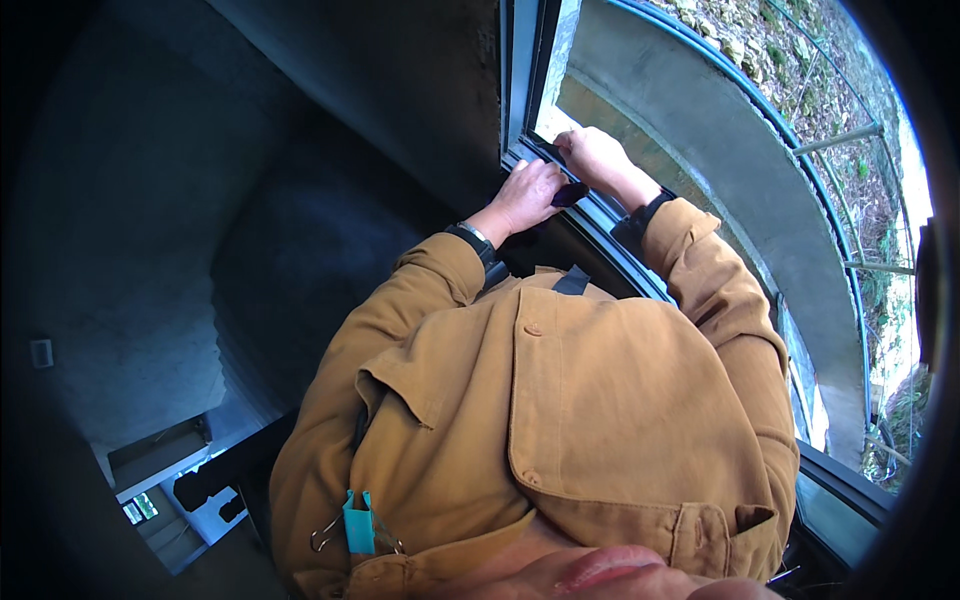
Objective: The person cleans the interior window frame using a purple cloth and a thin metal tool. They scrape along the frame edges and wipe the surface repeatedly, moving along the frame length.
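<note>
My left hand (528,193) is at the inner side of a metal window frame (619,251), its fingers curled round a dark object (570,195) whose kind I cannot tell. Just beyond it, my right hand (598,159) reaches over the sill track near the frame's corner. Its thumb and fingertips are pinched together at a small, thin dark piece, too small to identify. Both hands are close together beside the upright frame member (517,75). Tan sleeves are folded back, with dark bands at both wrists.
Outside the opening lie a curved concrete ledge (697,127), a blue-edged rim and metal poles (836,140) over a rocky slope. A dark wall (360,67) stands left of the frame. A teal binder clip (359,523) hangs on the tan shirt.
</note>
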A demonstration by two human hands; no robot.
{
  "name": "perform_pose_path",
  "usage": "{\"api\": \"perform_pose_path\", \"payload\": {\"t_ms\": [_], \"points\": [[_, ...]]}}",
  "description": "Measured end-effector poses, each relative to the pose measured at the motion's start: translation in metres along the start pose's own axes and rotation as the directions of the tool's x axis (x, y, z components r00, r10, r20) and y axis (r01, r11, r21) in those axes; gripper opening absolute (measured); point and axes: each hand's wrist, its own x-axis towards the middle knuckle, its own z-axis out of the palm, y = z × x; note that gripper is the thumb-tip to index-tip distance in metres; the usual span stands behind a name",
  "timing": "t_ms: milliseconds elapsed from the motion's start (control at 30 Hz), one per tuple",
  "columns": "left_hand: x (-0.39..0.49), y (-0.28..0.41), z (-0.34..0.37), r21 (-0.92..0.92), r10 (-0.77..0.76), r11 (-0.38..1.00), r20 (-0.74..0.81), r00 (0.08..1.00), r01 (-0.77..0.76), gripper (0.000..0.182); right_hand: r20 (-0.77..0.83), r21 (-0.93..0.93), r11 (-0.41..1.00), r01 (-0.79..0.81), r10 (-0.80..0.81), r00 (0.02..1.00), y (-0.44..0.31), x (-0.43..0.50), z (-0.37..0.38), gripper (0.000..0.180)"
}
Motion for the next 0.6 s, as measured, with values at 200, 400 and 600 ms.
{"api": "perform_pose_path", "payload": {"t_ms": [200,400,600], "points": [[-0.001,0.0,0.001,-0.037,-0.047,0.998,0.048,0.998,0.049,0.023,-0.018,0.021,1.0,-0.003,0.003,1.0,0.0,0.013,0.008,0.023],[0.001,-0.002,-0.004,-0.068,-0.051,0.996,0.078,0.996,0.057,0.023,-0.125,-0.066,0.995,0.069,-0.077,0.989,-0.019,-0.015,-0.003,0.019],[0.001,0.0,0.001,0.037,-0.007,0.999,0.049,0.999,0.006,0.025,-0.186,-0.185,0.976,-0.116,0.081,0.979,0.007,-0.053,-0.071,0.024]]}}
